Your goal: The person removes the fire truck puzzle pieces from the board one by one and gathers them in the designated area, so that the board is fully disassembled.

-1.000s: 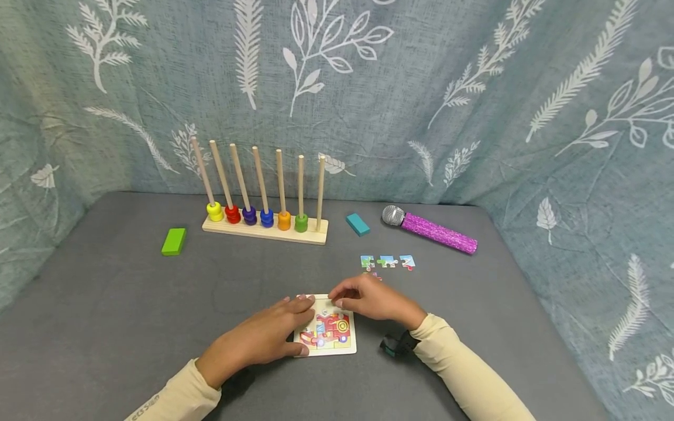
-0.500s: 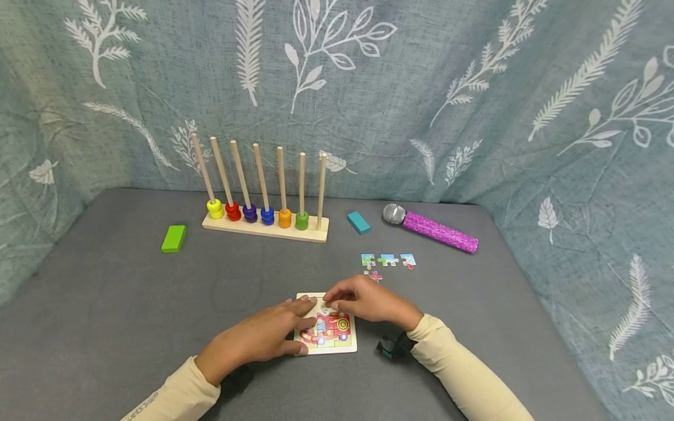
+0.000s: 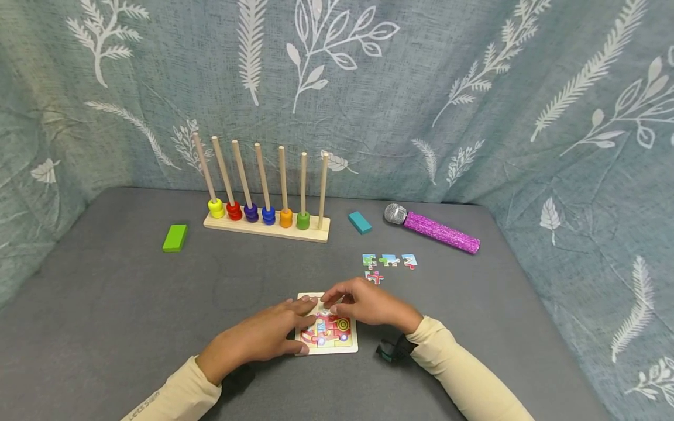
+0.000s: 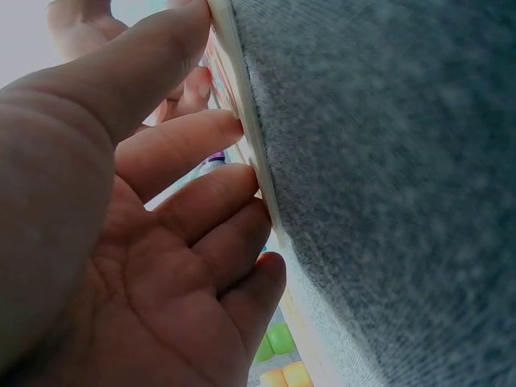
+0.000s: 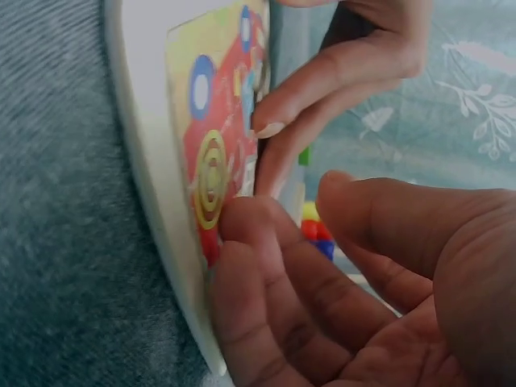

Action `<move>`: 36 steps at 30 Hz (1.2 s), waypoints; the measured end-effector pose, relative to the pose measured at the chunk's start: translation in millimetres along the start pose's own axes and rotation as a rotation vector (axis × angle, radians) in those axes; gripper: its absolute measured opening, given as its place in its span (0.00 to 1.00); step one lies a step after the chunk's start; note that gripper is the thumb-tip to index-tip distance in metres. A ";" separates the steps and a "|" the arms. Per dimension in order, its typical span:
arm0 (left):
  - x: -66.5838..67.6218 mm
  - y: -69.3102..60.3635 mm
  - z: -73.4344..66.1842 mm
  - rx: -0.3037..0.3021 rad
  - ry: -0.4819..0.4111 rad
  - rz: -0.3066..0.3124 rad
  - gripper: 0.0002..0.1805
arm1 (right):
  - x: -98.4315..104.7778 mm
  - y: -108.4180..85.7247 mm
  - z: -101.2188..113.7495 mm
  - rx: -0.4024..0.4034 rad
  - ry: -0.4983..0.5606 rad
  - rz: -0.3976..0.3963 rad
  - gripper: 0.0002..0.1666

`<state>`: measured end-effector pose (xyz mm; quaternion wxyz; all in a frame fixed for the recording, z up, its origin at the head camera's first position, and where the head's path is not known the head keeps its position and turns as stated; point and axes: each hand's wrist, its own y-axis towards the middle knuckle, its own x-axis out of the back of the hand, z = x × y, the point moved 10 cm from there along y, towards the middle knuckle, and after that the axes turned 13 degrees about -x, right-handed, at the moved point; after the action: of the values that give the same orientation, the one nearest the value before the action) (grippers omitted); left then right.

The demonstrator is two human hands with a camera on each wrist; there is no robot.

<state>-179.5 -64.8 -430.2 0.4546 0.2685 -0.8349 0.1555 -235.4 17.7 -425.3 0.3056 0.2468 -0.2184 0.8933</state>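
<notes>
A small wooden jigsaw board (image 3: 344,351) lies on the grey table, with a red vehicle picture (image 3: 332,330) partly assembled in its frame. My left hand (image 3: 263,333) rests on the board's left side, fingers spread along the edge and thumb near the lower corner. At the upper part of the board is my right hand (image 3: 368,301), its bent fingertips touching the surface. The right wrist view shows the right thumb (image 5: 379,218) apart from the fingers, with no piece visible between them. What lies under those fingertips is hidden. Several loose puzzle pieces (image 3: 389,260) lie beyond the right hand.
At the back left stands a wooden peg rack (image 3: 265,229) with coloured rings. A green block (image 3: 175,238), a teal block (image 3: 360,223) and a toy microphone (image 3: 442,233) with a glittery purple handle lie about the table. A patterned curtain (image 3: 368,117) hangs behind.
My right hand has shifted slightly left over the board, uncovering more of the nearest loose puzzle piece. The left hand stays in place on the board.
</notes>
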 end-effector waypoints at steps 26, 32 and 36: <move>-2.3 1.1 0.7 0.007 0.000 -0.007 0.31 | -1.0 -0.8 1.2 0.014 0.001 -0.027 0.19; -2.3 1.3 1.7 0.006 -0.001 -0.010 0.30 | -0.8 0.9 1.0 0.019 -0.001 -0.055 0.20; -2.9 1.4 1.8 -0.002 0.005 -0.008 0.30 | -3.6 2.7 1.7 0.025 0.012 -0.037 0.21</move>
<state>-180.3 -63.7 -433.6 0.4575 0.2708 -0.8329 0.1536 -234.1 13.3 -426.7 0.3203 0.2493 -0.2006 0.8916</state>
